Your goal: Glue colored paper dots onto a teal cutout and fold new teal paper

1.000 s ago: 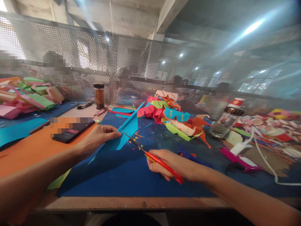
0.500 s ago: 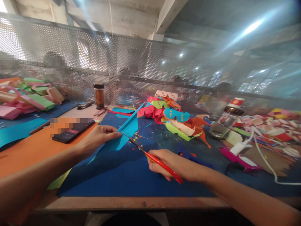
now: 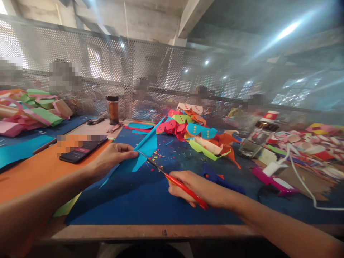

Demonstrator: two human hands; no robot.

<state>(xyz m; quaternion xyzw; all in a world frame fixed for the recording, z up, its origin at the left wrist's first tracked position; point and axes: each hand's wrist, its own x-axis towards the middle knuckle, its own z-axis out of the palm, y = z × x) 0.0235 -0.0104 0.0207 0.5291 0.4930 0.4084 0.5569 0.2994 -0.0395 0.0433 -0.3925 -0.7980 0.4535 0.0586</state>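
Note:
My left hand [image 3: 120, 156] pinches a folded sheet of bright blue paper [image 3: 147, 147] between thumb and fingers, holding it raised above the dark blue table mat [image 3: 129, 204]. The paper tilts, one pointed end up to the right and the other down to the left. In my right hand [image 3: 188, 186] is a pair of scissors [image 3: 185, 189] with red handles. Their blades reach up and left to the paper's edge near my left thumb. How far apart the blades are I cannot tell.
Cut paper shapes [image 3: 188, 125] are heaped behind the paper. A phone [image 3: 83, 150] lies on orange paper [image 3: 27, 175] at left, near a dark-lidded jar [image 3: 113, 110]. To the right are a clear bottle [image 3: 252, 139], a magenta device [image 3: 276, 182] and a white cable [image 3: 301, 182].

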